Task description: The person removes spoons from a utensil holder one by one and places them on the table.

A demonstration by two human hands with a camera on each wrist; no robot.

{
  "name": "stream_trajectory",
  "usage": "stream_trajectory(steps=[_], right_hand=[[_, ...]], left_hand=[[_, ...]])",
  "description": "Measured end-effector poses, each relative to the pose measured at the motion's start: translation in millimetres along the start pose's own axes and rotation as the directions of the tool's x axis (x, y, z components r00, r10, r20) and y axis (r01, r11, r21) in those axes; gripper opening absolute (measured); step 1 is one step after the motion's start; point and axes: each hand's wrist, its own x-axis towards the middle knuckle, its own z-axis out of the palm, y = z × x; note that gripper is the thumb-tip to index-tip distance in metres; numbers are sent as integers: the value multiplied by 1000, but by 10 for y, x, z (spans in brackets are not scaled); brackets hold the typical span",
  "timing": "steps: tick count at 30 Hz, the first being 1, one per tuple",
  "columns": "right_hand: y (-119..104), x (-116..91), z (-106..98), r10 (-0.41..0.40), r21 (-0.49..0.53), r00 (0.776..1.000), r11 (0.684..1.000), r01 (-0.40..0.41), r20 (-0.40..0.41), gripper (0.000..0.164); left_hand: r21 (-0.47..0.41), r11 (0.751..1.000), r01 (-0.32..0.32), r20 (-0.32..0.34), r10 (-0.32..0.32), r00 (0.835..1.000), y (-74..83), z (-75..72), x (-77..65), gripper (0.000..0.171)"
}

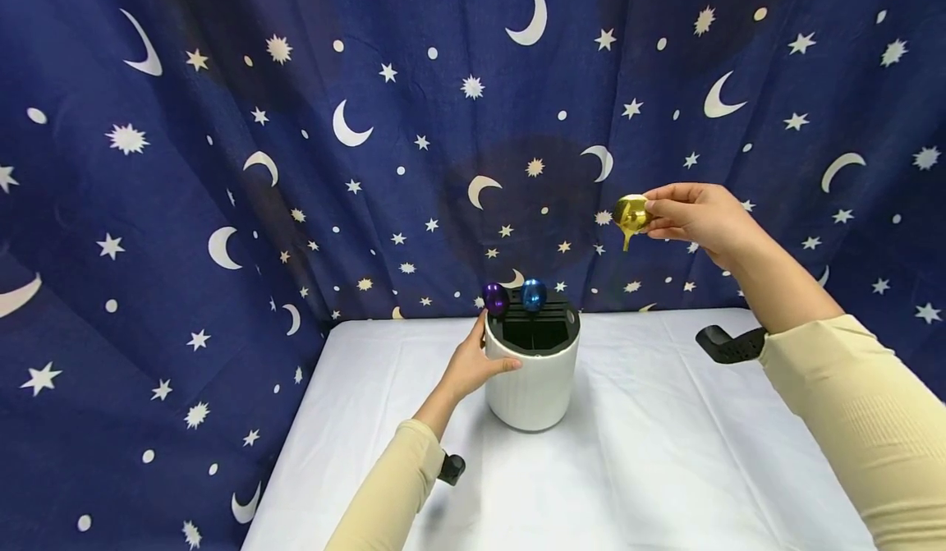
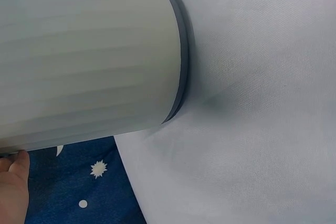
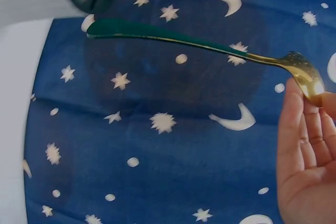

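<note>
A white cylindrical utensil holder [image 1: 532, 391] with a dark slotted top stands upright on the table. My left hand [image 1: 467, 366] grips its upper left side, thumb across the front near the rim. Rising above the slotted top are a shiny purple spoon [image 1: 496, 298] and a blue spoon [image 1: 534, 295], bowls up, their handles hidden inside. Up to the right of the holder, my right hand [image 1: 698, 218] pinches a gold spoon [image 1: 631, 213] by its bowl. In the right wrist view, its green handle [image 3: 168, 36] extends away from the fingers, apart from the holder.
A white cloth covers the table [image 1: 665, 469]. Behind and beside it hangs a dark blue curtain [image 1: 414, 206] with moons and stars. Black bands with camera mounts [image 1: 727, 346] sit at both wrists.
</note>
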Motion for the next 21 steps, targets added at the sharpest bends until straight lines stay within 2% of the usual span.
stream_trajectory(steps=[7, 14, 21], right_hand=[[343, 3, 9, 53, -66, 998, 996, -51, 27, 44], [678, 1, 77, 117, -47, 989, 992, -113, 90, 41], [1003, -6, 174, 185, -51, 977, 982, -180, 108, 40]], left_hand=[[-12, 1000, -11, 2, 12, 1000, -26, 12, -9, 114], [-6, 1000, -19, 3, 19, 1000, -11, 11, -4, 115], [-11, 1000, -5, 6, 5, 1000, 3, 4, 3, 115]])
